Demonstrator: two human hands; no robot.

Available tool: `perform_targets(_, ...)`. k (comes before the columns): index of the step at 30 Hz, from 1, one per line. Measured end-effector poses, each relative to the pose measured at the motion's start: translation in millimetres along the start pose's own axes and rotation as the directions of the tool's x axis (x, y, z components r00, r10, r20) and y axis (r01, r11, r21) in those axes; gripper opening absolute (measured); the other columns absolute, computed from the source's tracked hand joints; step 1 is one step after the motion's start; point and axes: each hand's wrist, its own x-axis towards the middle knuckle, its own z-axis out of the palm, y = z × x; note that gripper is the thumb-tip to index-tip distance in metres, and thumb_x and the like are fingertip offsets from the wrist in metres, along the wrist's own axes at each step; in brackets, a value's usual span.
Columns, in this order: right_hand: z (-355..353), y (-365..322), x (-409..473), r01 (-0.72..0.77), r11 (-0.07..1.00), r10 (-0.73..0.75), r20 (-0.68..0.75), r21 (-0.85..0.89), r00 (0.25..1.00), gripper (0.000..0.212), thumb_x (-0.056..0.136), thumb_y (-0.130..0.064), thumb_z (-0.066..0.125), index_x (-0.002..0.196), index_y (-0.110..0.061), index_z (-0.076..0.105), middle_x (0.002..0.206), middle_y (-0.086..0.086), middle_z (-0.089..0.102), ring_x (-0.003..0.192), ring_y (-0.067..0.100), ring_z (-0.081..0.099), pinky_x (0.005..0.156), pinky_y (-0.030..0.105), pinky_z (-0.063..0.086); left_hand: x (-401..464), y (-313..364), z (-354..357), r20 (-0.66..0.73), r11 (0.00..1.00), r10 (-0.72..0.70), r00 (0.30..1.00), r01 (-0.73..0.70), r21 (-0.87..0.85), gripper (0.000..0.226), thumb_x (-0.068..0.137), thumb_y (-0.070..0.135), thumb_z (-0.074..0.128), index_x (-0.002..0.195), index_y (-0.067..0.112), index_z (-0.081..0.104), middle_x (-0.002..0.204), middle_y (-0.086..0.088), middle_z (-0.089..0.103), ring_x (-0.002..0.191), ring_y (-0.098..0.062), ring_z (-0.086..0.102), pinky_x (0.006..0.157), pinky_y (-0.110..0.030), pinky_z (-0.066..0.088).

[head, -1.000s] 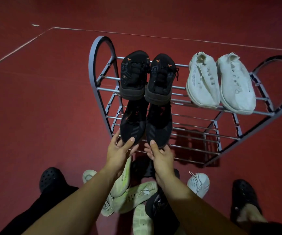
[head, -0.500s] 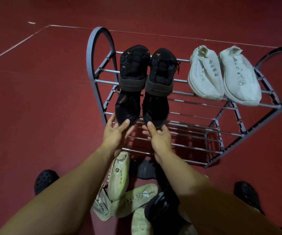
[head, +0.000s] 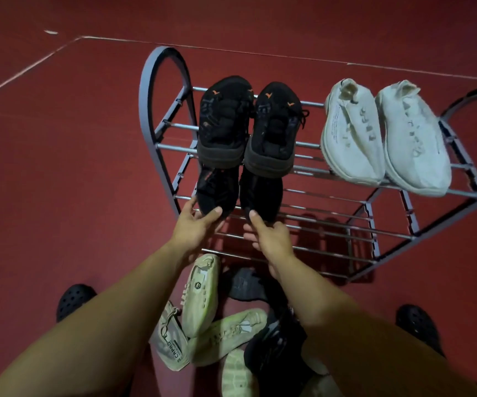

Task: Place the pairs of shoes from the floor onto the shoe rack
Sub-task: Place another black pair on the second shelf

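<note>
Two bare hands reach to the metal shoe rack [head: 162,90] on a red floor [head: 59,167]. The left hand [head: 195,227] holds the heel of the left black shoe [head: 215,190] on the second shelf, thumb on top and fingers curled beneath; the right hand [head: 271,239] pinches the heel of the right black shoe [head: 261,193] beside it the same way. Both shoes lie toes-inward on the rails, partly under the top shelf. Top shelf carries a black pair with small orange marks [head: 248,124] and, to its right, a white pair [head: 386,136] with faint grey print on one side, too small to read. On the floor, near the person, a heap of pale green shoes [head: 202,296]: one insole shows a round dark logo, one sole strip reads "CARBO". Dark shoes [head: 274,345] lie among them. Black perforated clogs [head: 73,299] sit at either lower edge.
</note>
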Motion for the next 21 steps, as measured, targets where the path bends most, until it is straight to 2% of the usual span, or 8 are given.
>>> perform_targets(3,-6,3,-4,0.005,0.998,-0.004,0.018,-0.059,1.000,0.059,0.087,-0.053,0.067,0.126,-0.010,0.055,0.102,0.001,0.075,0.082,0.010,0.075,0.070,0.025,0.054,-6,1,-3,0.011,0.985,0.046,0.999,-0.047,0.163,0.063,0.091,0.015,0.072,0.144,0.028,0.041,0.113,-0.004,0.074,0.105,-0.023,0.072,0.094,-0.041,0.055)
perform_targets(6,-13,12,-11,0.042,0.982,-0.031,0.061,-0.182,0.998,0.070,0.082,-0.059,0.069,0.129,-0.010,0.051,0.102,-0.002,0.075,0.085,0.010,0.074,0.081,0.032,0.057,-20,-4,-2,0.002,0.940,0.114,0.993,-0.109,0.324,0.058,0.092,0.022,0.071,0.134,0.044,0.037,0.102,0.012,0.073,0.093,-0.007,0.072,0.081,-0.028,0.056)
perform_targets(9,-29,32,-26,0.058,0.927,-0.016,0.116,-0.370,0.993,0.063,0.083,-0.055,0.070,0.131,-0.018,0.053,0.104,-0.003,0.072,0.092,0.012,0.070,0.086,0.030,0.054,-35,-26,-15,0.017,0.888,0.106,0.994,-0.102,0.447,0.077,0.092,0.021,0.070,0.152,0.037,0.024,0.111,0.008,0.062,0.085,-0.008,0.065,0.072,-0.030,0.055)
perform_targets(13,-56,76,-40,0.021,0.849,0.087,0.180,-0.528,0.980,0.050,0.089,-0.044,0.069,0.130,-0.020,0.052,0.101,-0.006,0.067,0.093,0.010,0.066,0.073,0.021,0.047,-47,-69,-49,-0.058,0.803,-0.038,0.998,0.065,0.593,0.068,0.092,0.030,0.070,0.150,0.020,0.036,0.125,0.002,0.058,0.102,-0.017,0.064,0.085,-0.038,0.055)
perform_targets(16,-66,117,-40,-0.019,0.799,0.192,0.226,-0.601,0.955,0.058,0.088,-0.043,0.071,0.134,-0.015,0.050,0.103,-0.006,0.064,0.098,0.020,0.067,0.085,0.036,0.054,-51,-105,-81,-0.154,0.742,-0.149,0.977,0.214,0.635,0.061,0.090,0.030,0.072,0.143,0.011,0.047,0.125,-0.004,0.060,0.106,-0.022,0.064,0.090,-0.037,0.053)
perform_targets(18,-67,147,-36,-0.007,0.752,0.235,0.258,-0.659,0.937,0.069,0.079,-0.058,0.072,0.132,-0.019,0.052,0.108,-0.004,0.059,0.104,0.028,0.065,0.093,0.047,0.052,-54,-130,-102,-0.200,0.692,-0.199,0.959,0.282,0.664,0.055,0.090,0.027,0.072,0.138,0.008,0.051,0.122,-0.005,0.064,0.100,-0.020,0.065,0.082,-0.028,0.052)
perform_targets(19,-68,166,-31,-0.017,0.738,0.257,0.258,-0.674,0.931,0.066,0.073,-0.066,0.071,0.124,-0.026,0.056,0.107,-0.004,0.058,0.104,0.028,0.064,0.094,0.048,0.051,-55,-141,-111,-0.213,0.664,-0.224,0.951,0.309,0.681,0.052,0.091,0.025,0.071,0.136,0.006,0.053,0.121,-0.006,0.065,0.097,-0.017,0.066,0.079,-0.023,0.052)
perform_targets(21,-60,190,-27,-0.025,0.686,0.300,0.251,-0.727,0.920,0.032,0.072,-0.059,0.068,0.095,-0.044,0.052,0.099,-0.006,0.054,0.094,0.022,0.057,0.086,0.040,0.051,-59,-165,-125,-0.219,0.622,-0.301,0.928,0.365,0.692,0.037,0.095,0.013,0.066,0.127,0.002,0.052,0.117,-0.006,0.064,0.088,-0.010,0.062,0.069,-0.012,0.051)
